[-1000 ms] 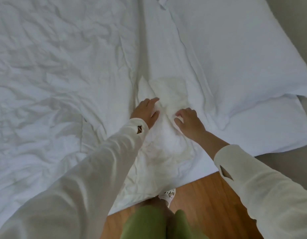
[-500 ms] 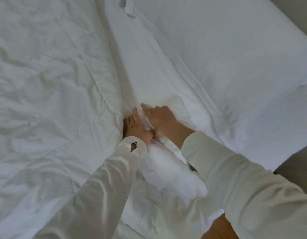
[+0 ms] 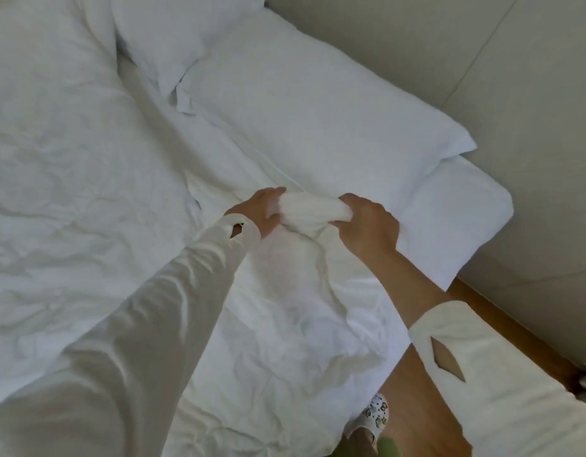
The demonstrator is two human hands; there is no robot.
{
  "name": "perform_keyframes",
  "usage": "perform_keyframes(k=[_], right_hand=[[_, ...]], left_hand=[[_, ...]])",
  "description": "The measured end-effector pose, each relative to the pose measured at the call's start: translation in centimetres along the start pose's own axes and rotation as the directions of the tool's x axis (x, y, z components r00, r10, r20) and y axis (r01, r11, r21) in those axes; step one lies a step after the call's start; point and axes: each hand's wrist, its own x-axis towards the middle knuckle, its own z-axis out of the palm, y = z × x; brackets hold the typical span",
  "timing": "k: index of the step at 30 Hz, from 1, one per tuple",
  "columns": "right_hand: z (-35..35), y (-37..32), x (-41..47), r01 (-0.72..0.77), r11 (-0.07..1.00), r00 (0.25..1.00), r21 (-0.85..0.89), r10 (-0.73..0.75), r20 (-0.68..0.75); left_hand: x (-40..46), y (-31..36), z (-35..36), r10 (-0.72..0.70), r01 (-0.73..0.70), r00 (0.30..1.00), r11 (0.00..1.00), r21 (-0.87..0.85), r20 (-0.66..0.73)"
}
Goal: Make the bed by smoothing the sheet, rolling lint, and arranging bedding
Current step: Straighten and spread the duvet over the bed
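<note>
Sheet (image 3: 304,211) bunched crosswise, left hand (image 3: 262,211) and right hand (image 3: 367,225) gripping its ends

Matt creased cloth sheet (image 3: 70,179) (wood floor (image 3: 413,400))

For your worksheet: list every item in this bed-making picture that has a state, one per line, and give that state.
left hand: grips one end of the bunched cloth
right hand: grips the other end
bunched cloth: gathered, lifted between the hands
duvet: wrinkled, spread over the bed
near pillow: lying flat at the head end
far pillow: lying beside it, overlapping its corner
slipper: worn, on the wooden floor
</note>
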Motion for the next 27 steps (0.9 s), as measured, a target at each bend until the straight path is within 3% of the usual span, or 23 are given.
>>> perform_keyframes(k=[3, 5, 8, 10, 14, 16, 18, 21, 24, 27], right_hand=[[-4.1, 3.8, -1.8, -0.097, 0.990, 0.991, 0.097, 0.105, -0.082], [-6.5, 6.5, -3.2, -0.153, 0.976, 0.974, 0.156, 0.175, -0.140], [-9.8, 10.9, -5.4, -0.242, 0.939, 0.932, 0.244, 0.295, -0.209], [-10.9, 13.5, -6.8, -0.292, 0.922, 0.910, 0.254, 0.350, -0.223], [-11.0, 15.9, -8.0, -0.340, 0.908, 0.889, 0.246, 0.396, -0.230], [-10.9, 16.6, -7.6, -0.347, 0.910, 0.878, 0.227, 0.400, -0.261], [-10.4, 17.7, -6.5, -0.338, 0.926, 0.873, 0.168, 0.375, -0.311], [-8.5, 20.8, -4.1, -0.403, 0.907, 0.866, 0.122, 0.422, -0.269], [-5.6, 24.5, -1.6, -0.472, 0.872, 0.872, 0.130, 0.483, -0.077], [-3.0, 27.1, 0.1, -0.411, 0.906, 0.911, 0.107, 0.403, 0.089]], left_hand=[[0.9, 5.1, -1.2, 0.121, -0.119, 0.991, 0.992, 0.036, -0.061], [2.0, 8.1, -1.9, 0.174, -0.171, 0.985, 0.978, 0.121, -0.019], [3.5, 11.5, -2.7, 0.118, -0.117, 0.993, 0.977, 0.178, 0.001], [3.8, 14.1, -3.3, 0.147, -0.132, 0.986, 0.977, 0.165, -0.080], [3.3, 20.1, -5.6, 0.350, -0.312, 0.841, 0.937, 0.159, -0.413], [3.3, 21.1, -6.3, 0.415, -0.383, 0.768, 0.908, 0.169, -0.489], [4.2, 21.2, -6.0, 0.448, -0.431, 0.737, 0.888, 0.157, -0.507], [6.9, 21.4, -3.4, 0.395, -0.370, 0.838, 0.918, 0.141, -0.377], [10.3, 22.1, 0.0, 0.272, -0.237, 0.947, 0.950, 0.202, -0.170], [13.2, 22.3, 1.9, 0.087, -0.066, 0.995, 0.938, 0.341, -0.045]])
